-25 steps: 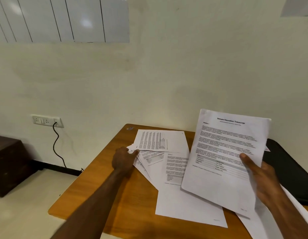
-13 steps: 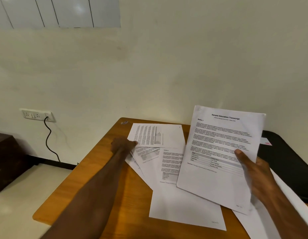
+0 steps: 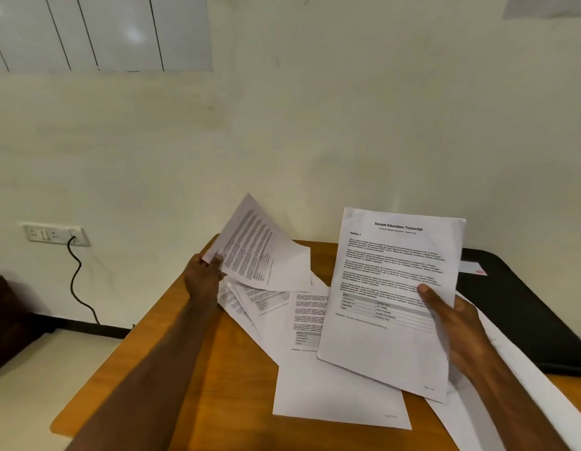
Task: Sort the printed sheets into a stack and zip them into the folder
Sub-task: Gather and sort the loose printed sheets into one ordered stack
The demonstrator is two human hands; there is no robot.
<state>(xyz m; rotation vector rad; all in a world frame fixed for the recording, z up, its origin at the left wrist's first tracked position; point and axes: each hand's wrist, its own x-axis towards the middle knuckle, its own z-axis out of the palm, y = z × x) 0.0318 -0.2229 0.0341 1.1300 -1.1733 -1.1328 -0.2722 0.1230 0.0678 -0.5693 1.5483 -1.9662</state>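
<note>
My right hand [image 3: 452, 323] grips a printed sheet or thin stack [image 3: 390, 288] headed "Sample Education Transcript", held up above the table with the thumb on its front. My left hand [image 3: 203, 276] pinches the corner of another printed sheet [image 3: 260, 249] and holds it lifted, tilted up off the pile. Several loose printed sheets [image 3: 315, 369] lie fanned out on the wooden table [image 3: 172, 369] between my hands. The black folder [image 3: 517, 307] lies flat at the table's right side, partly under paper, with its zip not visible.
The table stands against a cream wall. A wall socket [image 3: 54, 234] with a black cable [image 3: 76, 281] is at the left. A dark piece of furniture [image 3: 9, 317] stands on the floor at far left. More white sheets [image 3: 510, 385] overhang the near right edge.
My left hand has taken hold of the top sheet at the far left of the pile and lifted it off the table. My right hand still holds its sheet up.
</note>
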